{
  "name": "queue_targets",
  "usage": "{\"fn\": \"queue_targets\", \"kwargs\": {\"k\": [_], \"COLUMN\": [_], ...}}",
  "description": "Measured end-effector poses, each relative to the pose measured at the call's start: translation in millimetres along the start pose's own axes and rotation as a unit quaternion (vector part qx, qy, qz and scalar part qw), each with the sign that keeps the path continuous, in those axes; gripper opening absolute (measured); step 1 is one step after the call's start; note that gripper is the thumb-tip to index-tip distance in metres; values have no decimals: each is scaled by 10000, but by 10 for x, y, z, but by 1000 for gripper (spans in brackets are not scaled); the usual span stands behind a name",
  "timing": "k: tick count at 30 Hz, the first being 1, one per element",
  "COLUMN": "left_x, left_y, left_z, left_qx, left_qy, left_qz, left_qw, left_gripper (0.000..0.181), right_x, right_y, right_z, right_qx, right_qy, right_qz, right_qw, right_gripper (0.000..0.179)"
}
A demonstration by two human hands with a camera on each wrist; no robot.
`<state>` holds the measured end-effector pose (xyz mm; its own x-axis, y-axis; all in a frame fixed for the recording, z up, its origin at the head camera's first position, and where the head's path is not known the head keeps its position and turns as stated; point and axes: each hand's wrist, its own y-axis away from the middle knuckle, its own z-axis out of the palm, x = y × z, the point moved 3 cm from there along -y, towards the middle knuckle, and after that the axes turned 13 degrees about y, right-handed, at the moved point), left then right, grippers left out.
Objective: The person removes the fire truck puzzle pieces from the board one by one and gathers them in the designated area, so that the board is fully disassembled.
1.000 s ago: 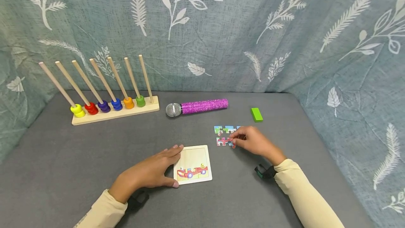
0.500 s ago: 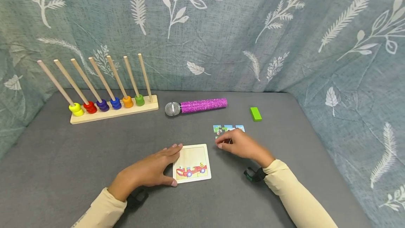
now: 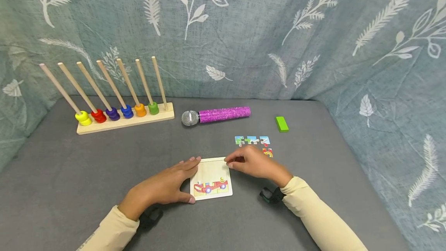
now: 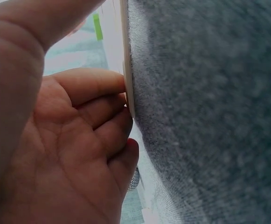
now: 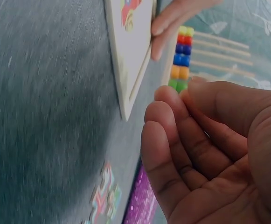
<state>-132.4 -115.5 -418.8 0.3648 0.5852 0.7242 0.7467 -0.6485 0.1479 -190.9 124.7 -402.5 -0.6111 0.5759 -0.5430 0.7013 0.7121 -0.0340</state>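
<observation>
Puzzle tray (image 3: 210,169) lying flat at the centre of the head view, car pieces (image 3: 209,188) along its lower edge, bare wood above. Left hand (image 3: 168,185) touches its left edge, fingers spread. Right hand (image 3: 256,162) at its upper right corner, fingers curled close to the thumb; cannot tell whether they hold anything. Worktop (image 3: 223,224) separates tray from loose pieces (image 3: 252,140), right of centre.

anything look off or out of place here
Nothing looks spilled or damaged; the puzzle board lies flat. Mildly odd: on the wooden bead stacker, the rightmost peg is bare, while the other six carry colored beads.
</observation>
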Motion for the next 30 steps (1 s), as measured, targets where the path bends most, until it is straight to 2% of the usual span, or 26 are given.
{"fn": "queue_targets", "kwargs": {"k": [3,11,17,25,30], "left_x": [1,-3,5,24,28], "left_y": [-1,-8,-10,-15,-4], "left_z": [-7,-1,-17,-31,-31], "left_qx": [37,7,48,-27,13], "left_qy": [-23,41,24,66,84], "left_qz": [-4,-123,34,-87,39], "left_qw": [10000,9999,10000,9999,10000], "left_gripper": [91,92,91,90,89], "right_x": [-68,-191,-282,-376,-415], "right_y": [-30,-78,-116,-141,-171], "right_z": [32,166,242,289,333], "right_qx": [-47,-430,-612,-592,-719], "right_qy": [6,-303,-484,-625,-730], "right_qz": [-155,-202,-291,-423,-472], "right_qw": [9999,9984,9965,9954,9936], "right_gripper": [16,17,16,18,21]}}
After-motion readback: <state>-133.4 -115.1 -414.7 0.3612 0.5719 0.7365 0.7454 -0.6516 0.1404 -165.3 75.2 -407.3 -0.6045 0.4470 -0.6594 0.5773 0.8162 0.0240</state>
